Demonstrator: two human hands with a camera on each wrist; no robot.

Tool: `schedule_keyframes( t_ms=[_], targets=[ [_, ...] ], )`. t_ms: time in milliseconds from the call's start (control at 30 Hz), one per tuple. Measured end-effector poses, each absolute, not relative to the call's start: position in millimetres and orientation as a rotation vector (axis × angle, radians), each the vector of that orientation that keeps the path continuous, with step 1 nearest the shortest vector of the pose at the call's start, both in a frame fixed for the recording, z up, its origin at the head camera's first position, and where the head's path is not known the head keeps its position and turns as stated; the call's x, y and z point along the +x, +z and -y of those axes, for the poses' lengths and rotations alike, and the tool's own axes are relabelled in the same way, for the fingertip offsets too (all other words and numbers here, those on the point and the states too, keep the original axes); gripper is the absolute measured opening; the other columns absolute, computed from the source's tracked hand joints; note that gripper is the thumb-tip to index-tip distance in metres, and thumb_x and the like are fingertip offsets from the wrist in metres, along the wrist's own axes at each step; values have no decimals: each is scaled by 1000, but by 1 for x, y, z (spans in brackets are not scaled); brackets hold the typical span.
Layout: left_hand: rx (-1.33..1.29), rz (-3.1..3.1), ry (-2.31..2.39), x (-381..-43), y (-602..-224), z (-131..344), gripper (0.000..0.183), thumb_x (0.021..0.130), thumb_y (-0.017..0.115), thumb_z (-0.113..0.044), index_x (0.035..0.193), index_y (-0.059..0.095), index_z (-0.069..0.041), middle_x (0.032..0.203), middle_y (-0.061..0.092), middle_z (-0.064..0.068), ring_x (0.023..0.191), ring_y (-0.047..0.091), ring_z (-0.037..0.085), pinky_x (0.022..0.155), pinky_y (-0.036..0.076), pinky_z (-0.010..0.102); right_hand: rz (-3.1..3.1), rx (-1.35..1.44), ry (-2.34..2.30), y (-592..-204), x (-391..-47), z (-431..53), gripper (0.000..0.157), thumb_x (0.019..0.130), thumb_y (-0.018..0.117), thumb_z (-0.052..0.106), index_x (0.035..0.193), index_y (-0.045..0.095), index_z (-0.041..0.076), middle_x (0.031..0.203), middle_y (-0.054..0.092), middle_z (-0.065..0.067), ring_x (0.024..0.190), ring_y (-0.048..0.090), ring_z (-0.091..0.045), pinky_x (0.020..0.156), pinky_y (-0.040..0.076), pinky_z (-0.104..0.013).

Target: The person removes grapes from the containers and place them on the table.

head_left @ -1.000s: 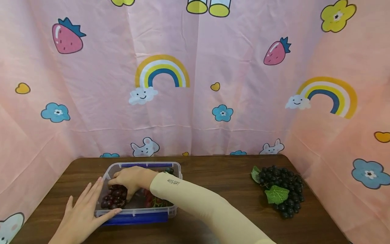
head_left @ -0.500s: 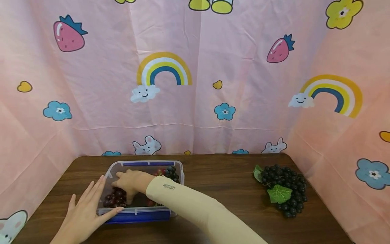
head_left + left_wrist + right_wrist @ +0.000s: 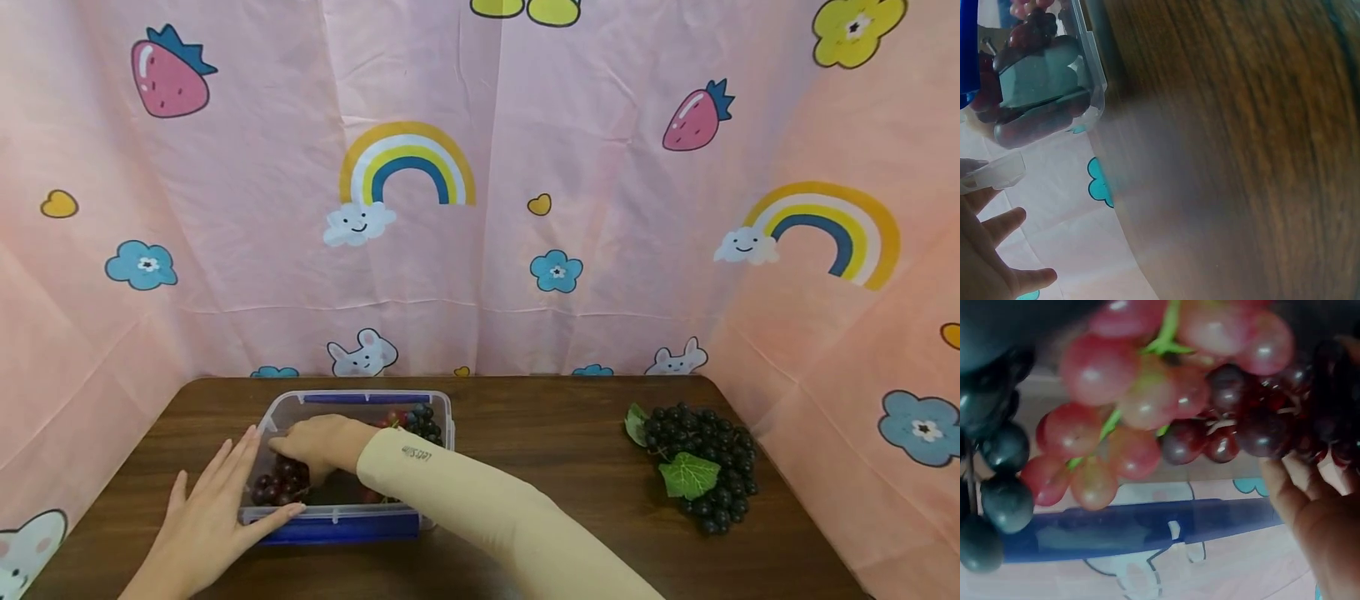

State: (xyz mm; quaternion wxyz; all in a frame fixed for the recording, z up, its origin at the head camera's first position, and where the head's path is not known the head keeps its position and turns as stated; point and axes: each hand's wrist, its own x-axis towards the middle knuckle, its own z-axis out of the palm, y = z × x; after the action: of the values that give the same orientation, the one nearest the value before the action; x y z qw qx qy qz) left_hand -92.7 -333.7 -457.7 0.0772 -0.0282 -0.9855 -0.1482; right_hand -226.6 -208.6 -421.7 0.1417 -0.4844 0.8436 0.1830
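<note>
A clear plastic box (image 3: 448, 442) with blue clips stands on the left of the table. Inside it, my right hand (image 3: 326, 446) holds a bunch of dark red grapes (image 3: 277, 483) near the left wall; in the right wrist view its fingers (image 3: 1288, 494) touch the berries from one side, and the thumb is partly out of frame. My left hand (image 3: 202, 508) rests against the box's front left corner, fingers spread. Pinkish-red grapes (image 3: 1100, 369) and dark blackish grapes (image 3: 1007, 500) also lie in the box, partly hidden by my right arm in the head view.
A large bunch of black grapes (image 3: 701, 458) with green leaves lies on the right of the brown wooden table (image 3: 540, 433). A pink printed cloth (image 3: 600, 208) hangs behind and at both sides. My right forearm in a beige sleeve (image 3: 480, 492) crosses over the box's front right.
The head view has shifted slightly. My right forearm has dropped a little, showing more of the blackish and red grapes at the back right of the box. My left hand stays at the corner.
</note>
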Motion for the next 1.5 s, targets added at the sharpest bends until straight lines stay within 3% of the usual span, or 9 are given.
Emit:
schedule_keyframes(
  t_ms=[767,967,1500],
  targets=[
    [-60,2978,-509,-97,-455,337,121,93,67,-71,170,-2,-8,174,13,27,155,19,57,104,2,94,-2469,-1366,554,-379,-234,202,84,96,76,47,165,29,45,161,42,23,145,42,5,116,39,-16],
    [-52,3002,-506,-99,-455,338,121,93,65,-71,170,-3,-7,174,11,28,155,18,57,102,3,94,-2491,-1340,531,-369,-237,195,81,95,77,45,163,32,48,156,46,24,139,48,5,107,46,-17],
    [-61,3017,-485,-101,-457,342,120,94,64,-72,170,-2,-6,174,9,27,155,16,57,100,7,94,-2529,-1367,419,-351,-244,171,82,96,76,46,165,31,43,159,44,20,142,47,2,107,45,-16]
  ],
)
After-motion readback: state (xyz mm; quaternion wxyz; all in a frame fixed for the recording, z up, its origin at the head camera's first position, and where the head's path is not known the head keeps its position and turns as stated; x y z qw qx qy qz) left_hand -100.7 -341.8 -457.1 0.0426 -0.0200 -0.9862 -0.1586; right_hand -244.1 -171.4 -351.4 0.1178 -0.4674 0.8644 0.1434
